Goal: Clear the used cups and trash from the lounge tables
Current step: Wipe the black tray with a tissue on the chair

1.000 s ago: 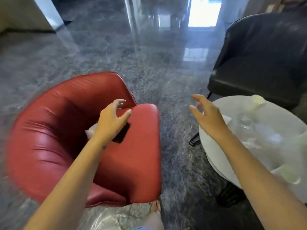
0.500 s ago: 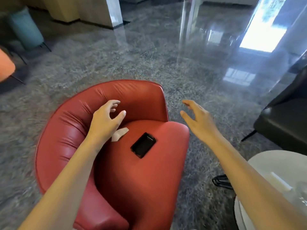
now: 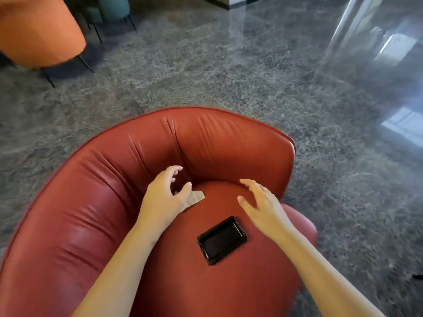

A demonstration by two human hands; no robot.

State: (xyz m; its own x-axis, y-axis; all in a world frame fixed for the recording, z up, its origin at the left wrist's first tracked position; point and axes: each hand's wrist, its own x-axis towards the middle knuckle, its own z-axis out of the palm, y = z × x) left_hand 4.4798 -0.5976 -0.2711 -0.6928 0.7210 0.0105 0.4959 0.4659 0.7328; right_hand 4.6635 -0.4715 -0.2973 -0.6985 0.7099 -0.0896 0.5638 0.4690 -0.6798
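A: On the red armchair point(image 3: 87, 202) seat: beige paper scrap point(image 3: 197, 197) near the backrest, black rectangular tray point(image 3: 222, 240) nearer the front edge, apart.
B: Hands?
A: Both empty, fingers spread. The left hand point(image 3: 163, 197) has its thumb over the scrap's edge, contact unclear. The right hand point(image 3: 263, 208) hovers beside the tray.

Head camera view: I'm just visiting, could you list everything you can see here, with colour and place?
armchair: one, red leather, fills the centre and lower part of the view
paper scrap: one, beige, at the back of the armchair's seat
flat rectangular item: one, black, on the middle of the seat
round-backed chair: one, orange, top left
chair: one, teal, top edge, behind the orange one
floor: grey speckled, glossy, all around
left hand: one, fingers loosely curved, at the scrap
right hand: one, fingers spread, above the seat
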